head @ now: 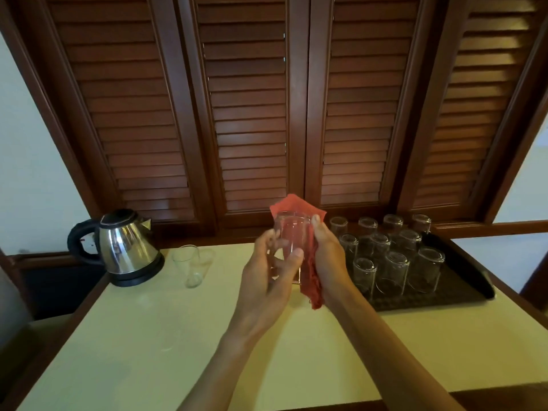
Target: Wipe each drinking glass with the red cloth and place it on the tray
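A clear drinking glass (pixel 292 241) is held upside down above the table (pixel 296 351), base up, between both hands. The left hand (pixel 271 274) curls its fingers and thumb round the near side of the smooth, straight-walled tumbler, apparently to steady or turn it. The right hand (pixel 327 259) presses the red cloth (pixel 310 262) against the far side, thumb hooked over the base; the soft, crumpled fabric fans out above the glass and hangs in a ragged tail below the palm, so that it seems to wrap the wall being wiped.

Just right of the right hand, a dark textured tray (pixel 444 295) with a raised rim carries the finished glasses (pixel 391 271), standing mouth down in close rows, probably to keep the insides clean. Left of the left hand, two more tumblers (pixel 192 262) rest on the pale, matt table, likely waiting for their turn; one appears to lie on its side. Beyond them sits a polished steel kettle (pixel 124 247) with a black handle and base. Dark wooden louvred shutters (pixel 252 114) close the background.
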Motion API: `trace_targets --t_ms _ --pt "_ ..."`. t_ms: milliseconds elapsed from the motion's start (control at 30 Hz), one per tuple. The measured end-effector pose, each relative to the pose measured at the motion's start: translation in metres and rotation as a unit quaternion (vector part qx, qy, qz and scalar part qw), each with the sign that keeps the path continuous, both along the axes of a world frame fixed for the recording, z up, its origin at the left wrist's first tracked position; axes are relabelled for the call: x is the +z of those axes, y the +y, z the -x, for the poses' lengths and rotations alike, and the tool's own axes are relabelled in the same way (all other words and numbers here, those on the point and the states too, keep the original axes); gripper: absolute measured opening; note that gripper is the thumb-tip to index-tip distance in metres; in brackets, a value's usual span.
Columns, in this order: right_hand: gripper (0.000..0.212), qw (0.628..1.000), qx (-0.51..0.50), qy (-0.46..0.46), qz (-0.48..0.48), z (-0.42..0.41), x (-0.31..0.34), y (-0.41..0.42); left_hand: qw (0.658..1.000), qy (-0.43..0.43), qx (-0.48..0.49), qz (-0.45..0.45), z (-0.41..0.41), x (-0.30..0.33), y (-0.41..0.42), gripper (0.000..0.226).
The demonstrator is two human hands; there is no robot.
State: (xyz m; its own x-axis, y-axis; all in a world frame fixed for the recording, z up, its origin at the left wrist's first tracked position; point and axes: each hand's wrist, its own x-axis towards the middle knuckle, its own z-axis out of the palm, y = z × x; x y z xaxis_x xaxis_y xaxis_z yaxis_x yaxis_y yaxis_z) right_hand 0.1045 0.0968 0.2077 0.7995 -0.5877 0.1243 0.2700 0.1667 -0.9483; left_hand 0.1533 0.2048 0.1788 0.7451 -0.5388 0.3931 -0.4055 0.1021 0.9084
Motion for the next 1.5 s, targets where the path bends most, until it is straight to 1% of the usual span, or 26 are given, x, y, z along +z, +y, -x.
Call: trace_targets --t_ms 67,133,167,233,333,467,533,633,700,733,767,833,867,933,967,1000,1033,1100,1167,1200,1267,1300,1367,1400,1467,1500 --pt "0.042 1.0 0.012 -0.005 0.006 0.004 -0.007 0.008 1.0 -0.004 0.027 0.011 -0.01 0.003 0.0 0.048" --pt "0.038 0.999 0.051 -0.016 -0.001 0.01 -0.017 0.024 0.997 -0.004 0.076 0.017 -0.024 0.012 0.002 0.048" --pt "0.037 0.998 0.052 -0.018 -0.004 0.011 -0.018 0.027 0.996 -0.007 0.088 0.014 -0.026 0.015 0.003 0.047" --pt "0.039 0.999 0.036 -0.022 -0.004 0.006 -0.013 0.016 0.996 -0.036 0.08 -0.003 -0.02 0.015 0.005 0.05" --pt "0.041 1.0 0.008 -0.024 -0.014 -0.001 0.0 0.003 0.995 -0.066 0.072 -0.035 -0.004 0.008 0.001 0.065" --pt "0.037 0.999 0.032 -0.012 0.026 0.007 -0.022 0.029 0.994 -0.015 0.11 -0.001 -0.02 0.021 -0.005 0.057" --pt "0.037 0.999 0.033 -0.017 0.021 0.005 -0.023 0.032 0.993 -0.035 0.114 -0.022 -0.02 0.028 -0.003 0.06" --pt "0.038 0.999 0.025 -0.042 -0.01 -0.001 -0.002 0.011 0.994 -0.067 0.089 -0.014 -0.001 0.026 0.0 0.053" --pt "0.037 0.999 0.02 -0.045 -0.003 0.0 0.003 0.007 0.994 -0.05 0.098 0.012 -0.001 0.024 0.001 0.057" --pt "0.037 0.999 0.02 -0.03 0.005 0.003 0.0 0.013 0.993 -0.03 0.113 0.031 -0.007 0.024 0.001 0.062" --pt "0.038 1.0 0.017 -0.011 0.014 0.005 -0.007 0.02 0.991 -0.016 0.124 0.043 -0.014 0.025 0.001 0.059" --pt "0.038 0.999 0.024 0.008 0.026 0.006 -0.018 0.033 0.991 -0.021 0.126 0.043 -0.02 0.028 0.001 0.036" --pt "0.037 0.999 0.021 0.003 0.024 0.005 -0.019 0.034 0.993 -0.021 0.112 0.035 -0.016 0.027 -0.001 0.031" --pt "0.037 1.0 0.008 -0.016 0.016 0.003 -0.012 0.026 0.998 0.011 0.056 0.014 0.003 0.022 -0.002 0.038" --pt "0.037 1.0 0.004 -0.02 0.022 0.002 -0.008 0.021 0.999 0.009 0.043 0.007 0.009 0.02 -0.001 0.049" --pt "0.038 0.999 0.002 -0.024 0.029 0.003 -0.005 0.02 0.999 -0.005 0.05 0.005 0.009 0.018 0.0 0.06" --pt "0.037 0.999 0.008 -0.024 0.034 0.005 -0.008 0.023 0.998 -0.008 0.065 0.006 0.002 0.017 0.0 0.064" --pt "0.036 0.999 0.027 -0.011 0.036 0.012 -0.017 0.037 0.996 0.032 0.078 0.029 -0.013 0.024 0.003 0.058" --pt "0.037 0.999 0.032 0.005 0.029 0.013 -0.024 0.043 0.991 0.074 0.08 0.078 -0.022 0.025 0.005 0.05" --pt "0.037 0.999 0.029 0.007 0.027 0.01 -0.023 0.04 0.99 0.078 0.08 0.091 -0.02 0.023 0.006 0.044" --pt "0.037 0.999 0.023 0.0 0.03 0.005 -0.013 0.03 0.994 0.059 0.066 0.066 -0.006 0.014 0.006 0.036" --pt "0.038 0.999 0.021 -0.003 0.033 0.004 -0.009 0.025 0.996 0.054 0.052 0.05 0.001 0.011 0.006 0.036" --pt "0.038 0.999 0.016 -0.007 0.045 0.006 -0.013 0.027 0.997 0.062 0.04 0.022 0.001 0.013 0.004 0.039" --pt "0.038 0.999 0.019 -0.003 0.048 0.008 -0.019 0.032 0.997 0.06 0.049 0.014 -0.006 0.016 0.004 0.04" --pt "0.037 0.998 0.027 0.005 0.055 0.013 -0.032 0.041 0.996 0.055 0.072 0.004 -0.018 0.024 0.005 0.051" --pt "0.038 0.998 0.029 0.007 0.059 0.013 -0.035 0.042 0.995 0.068 0.07 0.002 -0.022 0.024 0.005 0.049"
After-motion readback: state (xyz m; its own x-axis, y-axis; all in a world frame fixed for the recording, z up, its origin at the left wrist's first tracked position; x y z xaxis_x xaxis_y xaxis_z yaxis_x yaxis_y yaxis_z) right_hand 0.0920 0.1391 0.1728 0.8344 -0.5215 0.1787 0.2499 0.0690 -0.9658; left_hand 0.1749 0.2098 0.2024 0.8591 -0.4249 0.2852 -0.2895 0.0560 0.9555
